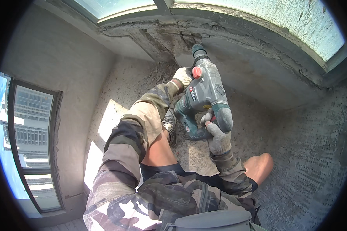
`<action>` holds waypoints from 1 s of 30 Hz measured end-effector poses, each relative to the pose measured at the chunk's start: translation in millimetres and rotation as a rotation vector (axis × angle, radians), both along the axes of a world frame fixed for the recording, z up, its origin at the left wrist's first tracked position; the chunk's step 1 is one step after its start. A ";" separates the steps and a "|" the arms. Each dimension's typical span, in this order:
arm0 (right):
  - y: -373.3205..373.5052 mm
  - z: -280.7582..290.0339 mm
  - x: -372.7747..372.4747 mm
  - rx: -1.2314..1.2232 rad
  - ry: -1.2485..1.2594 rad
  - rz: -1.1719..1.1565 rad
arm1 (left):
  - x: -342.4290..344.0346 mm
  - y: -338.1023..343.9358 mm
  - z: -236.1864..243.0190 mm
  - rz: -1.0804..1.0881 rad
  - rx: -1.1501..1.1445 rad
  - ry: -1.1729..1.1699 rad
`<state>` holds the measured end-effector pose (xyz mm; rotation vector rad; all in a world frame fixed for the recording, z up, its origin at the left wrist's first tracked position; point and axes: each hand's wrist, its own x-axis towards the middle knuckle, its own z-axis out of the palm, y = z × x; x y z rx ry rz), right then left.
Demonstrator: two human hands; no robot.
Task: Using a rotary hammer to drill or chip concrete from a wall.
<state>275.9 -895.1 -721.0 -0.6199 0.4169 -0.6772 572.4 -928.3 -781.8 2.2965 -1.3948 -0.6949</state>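
Observation:
A grey and dark green rotary hammer drill point(206, 90) with a red knob points up and forward, its nose at a chipped, grooved patch of concrete point(162, 44) below the window; whether its tip touches is unclear. My left hand point(182, 77), in a pale knit glove, is closed at the drill's front left, its grip partly hidden behind the body. My right hand point(219, 136), gloved the same way, wraps round the rear handle at the bottom. Both sleeves are camouflage.
Rubble and dust point(158, 73) lie along the wall foot, near my shoe point(169, 125). A framed window point(281, 23) runs above the work, another point(34, 131) stands at left with buildings outside. A rough grey wall point(304, 161) is at right. My bare knees are bent below the drill.

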 end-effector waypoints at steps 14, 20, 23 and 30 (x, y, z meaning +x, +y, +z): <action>-13.4 56.7 24.5 -0.180 0.066 0.087 | 92.6 30.7 -70.6 -0.092 -0.256 0.077; -41.2 29.6 10.7 -0.129 0.069 0.037 | 22.8 -8.8 -17.3 -0.474 0.053 -0.557; -33.7 18.1 11.0 -0.162 0.088 -0.019 | 16.8 -10.5 -8.2 -0.455 0.301 -0.651; -34.1 -16.8 2.4 0.103 -0.079 -0.021 | 12.7 -2.5 -21.0 -0.023 0.057 -0.226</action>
